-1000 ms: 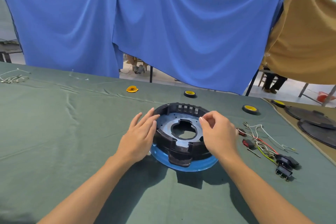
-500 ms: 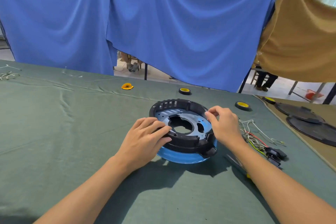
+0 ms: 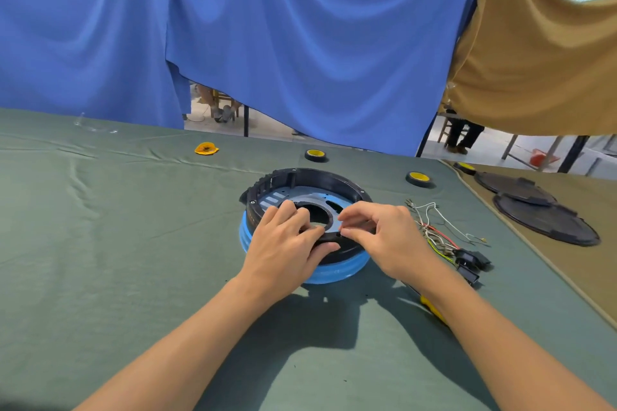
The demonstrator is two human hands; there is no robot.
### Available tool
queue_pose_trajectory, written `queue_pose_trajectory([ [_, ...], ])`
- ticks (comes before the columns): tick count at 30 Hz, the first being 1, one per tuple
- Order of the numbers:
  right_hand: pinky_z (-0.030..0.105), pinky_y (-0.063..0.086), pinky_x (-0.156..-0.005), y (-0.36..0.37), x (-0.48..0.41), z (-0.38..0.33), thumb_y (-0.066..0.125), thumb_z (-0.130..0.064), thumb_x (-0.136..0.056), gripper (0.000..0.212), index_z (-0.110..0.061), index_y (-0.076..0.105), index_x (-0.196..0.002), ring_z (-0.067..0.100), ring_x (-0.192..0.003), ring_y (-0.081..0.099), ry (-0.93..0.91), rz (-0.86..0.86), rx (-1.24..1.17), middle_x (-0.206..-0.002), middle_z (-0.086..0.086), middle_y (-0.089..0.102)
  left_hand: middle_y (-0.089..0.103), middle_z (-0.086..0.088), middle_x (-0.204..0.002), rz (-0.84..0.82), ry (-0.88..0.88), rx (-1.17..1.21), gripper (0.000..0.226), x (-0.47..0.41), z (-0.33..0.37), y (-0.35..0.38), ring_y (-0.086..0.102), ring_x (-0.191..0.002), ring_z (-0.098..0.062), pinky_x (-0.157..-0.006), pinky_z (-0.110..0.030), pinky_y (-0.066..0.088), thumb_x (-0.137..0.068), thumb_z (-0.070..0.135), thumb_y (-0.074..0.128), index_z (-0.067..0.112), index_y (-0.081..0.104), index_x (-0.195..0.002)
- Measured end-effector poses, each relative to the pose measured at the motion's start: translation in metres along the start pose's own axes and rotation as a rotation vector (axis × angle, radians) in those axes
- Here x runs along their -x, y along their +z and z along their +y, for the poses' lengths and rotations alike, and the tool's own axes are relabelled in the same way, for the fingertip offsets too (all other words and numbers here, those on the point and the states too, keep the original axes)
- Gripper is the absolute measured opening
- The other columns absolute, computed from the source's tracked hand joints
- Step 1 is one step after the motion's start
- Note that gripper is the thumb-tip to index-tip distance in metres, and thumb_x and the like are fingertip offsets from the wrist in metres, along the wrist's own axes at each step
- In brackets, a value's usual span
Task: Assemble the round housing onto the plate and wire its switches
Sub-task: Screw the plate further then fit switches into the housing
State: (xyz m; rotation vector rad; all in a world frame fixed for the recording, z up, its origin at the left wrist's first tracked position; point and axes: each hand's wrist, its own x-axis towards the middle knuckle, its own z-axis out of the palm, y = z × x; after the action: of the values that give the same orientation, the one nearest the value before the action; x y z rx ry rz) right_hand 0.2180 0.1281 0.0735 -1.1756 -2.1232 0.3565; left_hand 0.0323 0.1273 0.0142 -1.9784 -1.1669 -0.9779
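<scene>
A black round housing sits on a grey-blue plate, both on top of a blue ring in the middle of the green cloth. My left hand grips the housing's near rim, thumb under its outer edge and fingers over the top. My right hand pinches the same near rim just to the right, fingertips meeting at the rim. The near part of the housing is hidden by both hands. A bundle of wires with black switches lies to the right.
Two yellow-topped black discs and an orange scrap lie farther back. A yellow-handled tool peeks from under my right forearm. Dark round covers rest on the brown cloth at the right. Blue and tan curtains hang behind.
The housing has turned on the plate. My right hand came from the far right rim to the near rim beside my left hand, which stayed gripping the near rim.
</scene>
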Motion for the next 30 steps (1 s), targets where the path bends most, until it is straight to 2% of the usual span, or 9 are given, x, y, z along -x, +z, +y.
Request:
queue_pose_trajectory([
  [3,0.006,0.047,-0.080,-0.002,0.000,0.005,0.072,-0.007,-0.086,0.018,-0.016,0.072,-0.101,-0.010,-0.078,0.064,-0.012,0.006,0.011,-0.083,-0.009,0.072,0.055,0.001,-0.069,-0.006,-0.014,-0.013,0.043,-0.003,0.007,0.002,0.052,-0.073,-0.024,-0.067,-0.034,0.039,-0.092,0.049,0.056,0.014,0.075,-0.076],
  [9,0.007,0.049,-0.083,-0.003,0.000,0.010,0.069,0.000,-0.086,0.019,-0.009,0.073,-0.102,-0.018,-0.077,0.062,-0.019,-0.030,0.010,-0.089,-0.005,0.072,0.054,0.001,-0.069,-0.023,-0.031,-0.048,0.045,-0.006,0.016,0.002,0.053,-0.073,-0.025,-0.066,-0.035,0.040,-0.092,0.048,0.052,0.015,0.075,-0.074],
  [12,0.012,0.052,-0.083,-0.006,-0.001,0.011,0.068,-0.002,-0.087,0.017,-0.010,0.074,-0.101,-0.010,-0.081,0.066,-0.013,-0.046,-0.008,-0.087,-0.006,0.071,0.055,0.001,-0.069,-0.026,-0.037,-0.045,0.045,-0.007,0.016,0.002,0.052,-0.073,-0.025,-0.066,-0.035,0.039,-0.092,0.049,0.051,0.015,0.076,-0.076],
  [16,0.024,0.052,-0.079,-0.007,0.000,0.014,0.070,-0.015,-0.088,0.009,-0.015,0.076,-0.095,0.006,-0.078,0.065,-0.031,-0.016,0.097,-0.084,-0.004,0.073,0.055,0.002,-0.070,-0.028,-0.041,-0.037,0.045,-0.006,0.016,0.004,0.052,-0.074,-0.024,-0.067,-0.035,0.040,-0.092,0.050,0.051,0.015,0.076,-0.077],
  [20,0.010,0.046,-0.085,-0.006,0.005,0.015,0.067,-0.007,-0.088,0.017,-0.013,0.078,-0.099,0.005,-0.092,0.064,-0.100,0.035,0.119,-0.097,-0.003,0.075,0.055,0.002,-0.070,-0.013,-0.051,-0.029,0.044,-0.005,0.016,0.007,0.051,-0.074,-0.024,-0.068,-0.035,0.039,-0.091,0.050,0.053,0.015,0.076,-0.077],
  [23,0.013,0.044,-0.090,-0.005,0.008,0.015,0.067,-0.004,-0.086,0.019,-0.011,0.078,-0.100,0.009,-0.097,0.065,-0.135,0.052,0.148,-0.100,-0.001,0.075,0.055,0.002,-0.072,-0.016,-0.059,-0.022,0.044,-0.004,0.016,0.008,0.051,-0.075,-0.023,-0.069,-0.034,0.039,-0.092,0.050,0.052,0.015,0.076,-0.080],
  [26,0.014,0.047,-0.086,-0.006,0.009,0.013,0.068,0.000,-0.084,0.019,-0.010,0.079,-0.096,0.009,-0.093,0.064,-0.178,0.061,0.146,-0.096,0.001,0.076,0.055,0.002,-0.072,-0.013,-0.066,-0.003,0.045,-0.004,0.017,0.008,0.051,-0.075,-0.023,-0.069,-0.034,0.040,-0.092,0.050,0.052,0.014,0.077,-0.081],
  [30,0.027,0.052,-0.085,-0.005,0.006,0.012,0.069,-0.004,-0.085,0.014,-0.010,0.079,-0.092,0.013,-0.089,0.066,-0.175,0.062,0.160,-0.091,0.001,0.076,0.055,0.002,-0.072,-0.008,-0.073,0.005,0.044,-0.004,0.017,0.008,0.051,-0.075,-0.023,-0.069,-0.035,0.041,-0.091,0.049,0.052,0.014,0.077,-0.081],
])
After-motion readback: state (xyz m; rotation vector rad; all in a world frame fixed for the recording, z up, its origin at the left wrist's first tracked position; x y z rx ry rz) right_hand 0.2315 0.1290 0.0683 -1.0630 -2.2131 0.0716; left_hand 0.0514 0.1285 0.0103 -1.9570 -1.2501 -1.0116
